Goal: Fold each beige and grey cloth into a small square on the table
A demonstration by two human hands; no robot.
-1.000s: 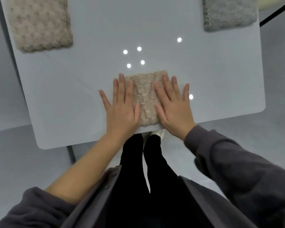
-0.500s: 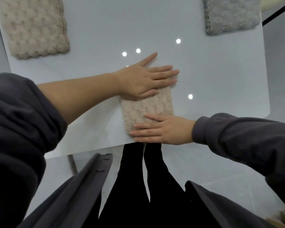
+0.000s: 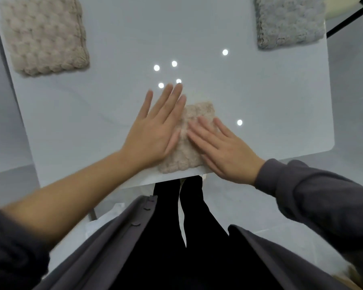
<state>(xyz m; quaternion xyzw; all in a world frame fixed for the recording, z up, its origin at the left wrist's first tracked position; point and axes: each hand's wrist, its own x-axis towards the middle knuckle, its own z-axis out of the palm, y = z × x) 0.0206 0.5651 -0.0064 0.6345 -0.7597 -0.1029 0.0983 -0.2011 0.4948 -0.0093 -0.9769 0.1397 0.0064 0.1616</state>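
Note:
A small folded beige cloth lies at the near edge of the white table. My left hand lies flat on its left side with straight fingers pointing away from me. On the cloth's right side my right hand presses down, fingers straight and angled to the upper left. A larger folded beige cloth lies at the far left corner. At the far right corner sits a folded grey cloth.
The table's near edge runs just under the small cloth, with my dark trousers below it. Several bright light spots reflect on the tabletop. A black bar crosses the upper right corner beyond the table.
My left hand swung back from lying across the cloth's far edge to its left side, fingers pointing forward. My right hand moved from the near edge up onto the right side.

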